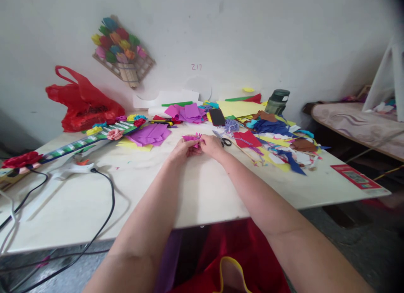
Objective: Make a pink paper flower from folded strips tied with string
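Both hands meet over the middle of the white table [214, 187]. My left hand [184, 150] is closed on a small piece of magenta paper [190, 137], which has a fringed or curled upper edge. Pressed against the same piece are the fingertips of my right hand [211, 145], pinched together. Most of the paper's lower part is hidden by my fingers. Just right of my right hand lie scissors [226, 142] with black handles. A stack of purple paper sheets [150, 134] rests to the left of my hands.
A white glue gun [75, 169] with a black cable stands at left. Behind it are a decorated green strip [85, 142] with paper flowers and a red plastic bag [83, 101]. A phone [217, 117], a dark bottle [277, 101] and coloured paper scraps [277, 133] fill the back and right.
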Tool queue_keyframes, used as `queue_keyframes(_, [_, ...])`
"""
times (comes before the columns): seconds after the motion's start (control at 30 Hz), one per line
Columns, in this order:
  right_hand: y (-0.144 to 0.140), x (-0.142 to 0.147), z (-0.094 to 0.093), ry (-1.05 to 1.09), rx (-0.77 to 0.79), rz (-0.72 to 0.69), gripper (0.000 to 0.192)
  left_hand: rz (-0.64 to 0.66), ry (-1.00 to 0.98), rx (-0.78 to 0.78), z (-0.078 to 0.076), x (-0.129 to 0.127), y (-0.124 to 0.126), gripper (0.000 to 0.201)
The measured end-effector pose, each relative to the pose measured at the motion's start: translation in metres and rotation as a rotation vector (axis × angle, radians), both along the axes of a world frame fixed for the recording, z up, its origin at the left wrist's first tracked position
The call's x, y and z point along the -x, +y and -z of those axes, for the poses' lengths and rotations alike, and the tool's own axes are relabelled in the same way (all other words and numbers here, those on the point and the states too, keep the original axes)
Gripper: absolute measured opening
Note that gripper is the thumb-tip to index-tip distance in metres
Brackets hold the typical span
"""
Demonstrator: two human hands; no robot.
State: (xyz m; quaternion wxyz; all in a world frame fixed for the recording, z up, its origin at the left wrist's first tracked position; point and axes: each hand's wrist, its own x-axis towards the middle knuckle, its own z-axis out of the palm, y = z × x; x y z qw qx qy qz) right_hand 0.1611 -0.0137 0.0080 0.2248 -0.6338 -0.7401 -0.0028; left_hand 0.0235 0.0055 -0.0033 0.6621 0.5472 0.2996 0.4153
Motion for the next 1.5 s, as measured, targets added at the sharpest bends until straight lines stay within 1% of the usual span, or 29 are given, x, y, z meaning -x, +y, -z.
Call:
queue_keyframes(0.13, [-0.003,0.002,-0.001,-0.081,-0.024,-0.006,0.031,0.014,-0.050,0.064,-0.001,0.001,0.001,0.018])
queue_keyframes(0.37, [-0.008,0.004,-0.004,-0.117,-0.060,-0.037,0.030,-0.009,-0.112,0.134,-0.002,0.002,0.001,0.007])
queue_keyframes(0.53, [-0.008,0.004,-0.002,-0.137,-0.071,-0.038,0.031,-0.008,-0.231,0.242,-0.004,0.001,-0.001,0.006])
queue_keyframes(0.67, [-0.005,0.004,0.000,-0.137,-0.085,-0.050,0.030,-0.054,-0.238,0.328,-0.004,0.002,0.000,0.007])
queue_keyframes(0.83, [-0.006,0.004,0.001,-0.102,-0.088,-0.037,0.031,-0.070,-0.260,0.327,-0.004,0.002,0.001,0.008])
queue_keyframes(0.93, [-0.006,0.003,0.000,-0.070,-0.086,-0.050,0.030,-0.076,-0.265,0.358,-0.005,0.002,0.001,0.009])
queue_keyframes(1.07, [-0.004,-0.002,0.001,0.024,-0.092,-0.126,0.028,-0.026,-0.296,0.415,-0.005,0.005,0.003,0.014])
queue_keyframes(1.2, [0.000,-0.008,0.002,0.202,-0.067,-0.252,0.023,0.074,-0.370,0.451,-0.004,0.010,0.005,0.017])
queue_keyframes(1.3, [0.003,-0.011,0.003,0.352,-0.019,-0.357,0.019,0.087,-0.382,0.502,-0.006,0.013,0.002,0.020])
queue_keyframes(1.4, [0.005,-0.015,0.003,0.524,0.073,-0.477,0.018,0.095,-0.376,0.531,-0.009,0.014,-0.002,0.021])
queue_keyframes(1.5, [0.007,-0.021,0.004,0.692,0.225,-0.563,0.018,0.136,-0.380,0.534,-0.011,0.013,-0.004,0.019])
